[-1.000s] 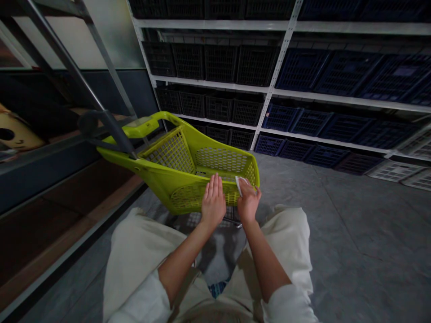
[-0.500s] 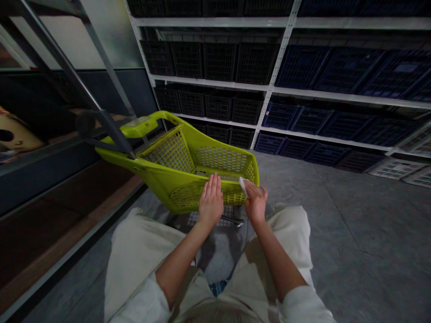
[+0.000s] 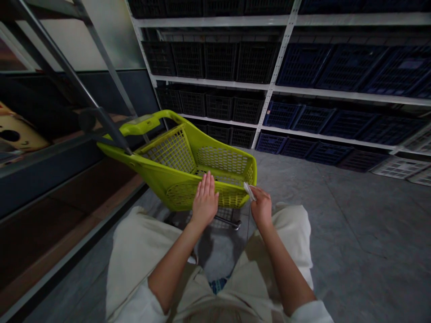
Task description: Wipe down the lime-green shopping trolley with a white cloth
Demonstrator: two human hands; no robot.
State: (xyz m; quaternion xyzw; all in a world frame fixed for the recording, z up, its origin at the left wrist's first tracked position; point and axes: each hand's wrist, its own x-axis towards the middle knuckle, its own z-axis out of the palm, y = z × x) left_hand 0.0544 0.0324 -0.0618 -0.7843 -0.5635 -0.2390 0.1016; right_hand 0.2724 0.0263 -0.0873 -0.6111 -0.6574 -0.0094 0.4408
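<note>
A lime-green plastic shopping cart stands on the floor in front of me, tilted, with a mesh basket and a green handle at its far left. My left hand lies flat with fingers stretched against the cart's near wall. My right hand is closed on a small white cloth held against the cart's near right corner. My knees in pale trousers frame the lower view.
White metal shelving with several dark and blue plastic crates fills the back wall. A low dark counter with a wooden ledge runs along the left. Grey concrete floor spreads to the right.
My right hand with the cloth has slid rightward along the cart's near rim to its corner. My left hand has shifted slightly left on the wall.
</note>
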